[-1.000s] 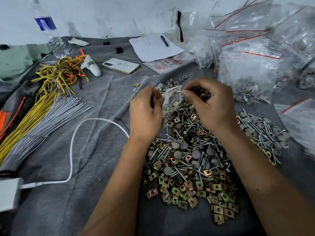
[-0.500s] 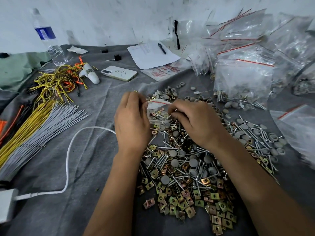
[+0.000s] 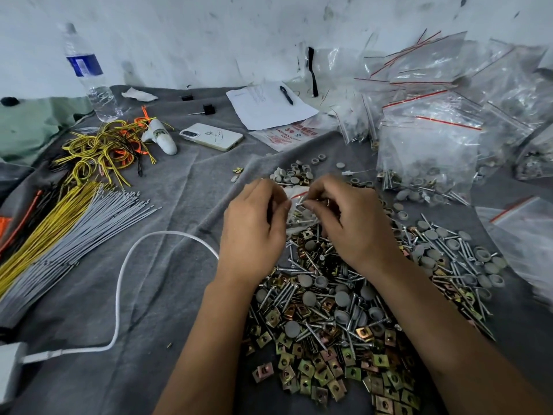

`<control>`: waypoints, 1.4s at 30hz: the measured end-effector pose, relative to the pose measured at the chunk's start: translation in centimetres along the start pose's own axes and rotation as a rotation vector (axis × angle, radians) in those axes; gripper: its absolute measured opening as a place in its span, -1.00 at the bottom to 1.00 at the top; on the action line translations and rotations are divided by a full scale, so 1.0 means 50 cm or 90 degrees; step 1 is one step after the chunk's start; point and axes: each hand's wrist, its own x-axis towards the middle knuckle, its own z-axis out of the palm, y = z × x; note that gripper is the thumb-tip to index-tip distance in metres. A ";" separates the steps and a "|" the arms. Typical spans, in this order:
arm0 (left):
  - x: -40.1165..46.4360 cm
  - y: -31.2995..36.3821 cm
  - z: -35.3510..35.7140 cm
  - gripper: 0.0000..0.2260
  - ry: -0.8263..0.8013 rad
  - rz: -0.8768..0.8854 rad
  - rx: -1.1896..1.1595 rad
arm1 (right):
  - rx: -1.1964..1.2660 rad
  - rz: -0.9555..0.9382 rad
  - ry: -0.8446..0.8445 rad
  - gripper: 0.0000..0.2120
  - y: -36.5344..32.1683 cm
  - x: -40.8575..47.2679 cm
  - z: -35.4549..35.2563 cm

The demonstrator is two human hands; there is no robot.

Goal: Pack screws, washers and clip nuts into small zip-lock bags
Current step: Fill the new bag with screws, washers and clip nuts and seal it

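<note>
The left hand (image 3: 254, 232) and right hand (image 3: 353, 223) both pinch the bag (image 3: 294, 205) at the far edge of the pile (image 3: 329, 310). Keep the mouth wide; feed screws head-first, without snagging the film.

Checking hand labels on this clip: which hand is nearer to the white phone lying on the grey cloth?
Left. The left hand sits below and slightly right of the white phone. The right hand is farther right, beyond the small bag both hands hold.
</note>
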 end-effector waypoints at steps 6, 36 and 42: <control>-0.002 -0.006 -0.001 -0.87 0.049 -0.066 -0.009 | -0.023 -0.042 0.048 -0.88 0.000 0.001 -0.006; 0.000 -0.019 0.007 -0.90 0.147 -0.202 -0.031 | -0.043 -0.043 -0.459 -0.85 -0.004 -0.005 0.001; 0.003 -0.018 0.007 -0.89 0.138 -0.205 -0.036 | 0.084 0.005 -0.361 -0.93 -0.003 -0.001 -0.013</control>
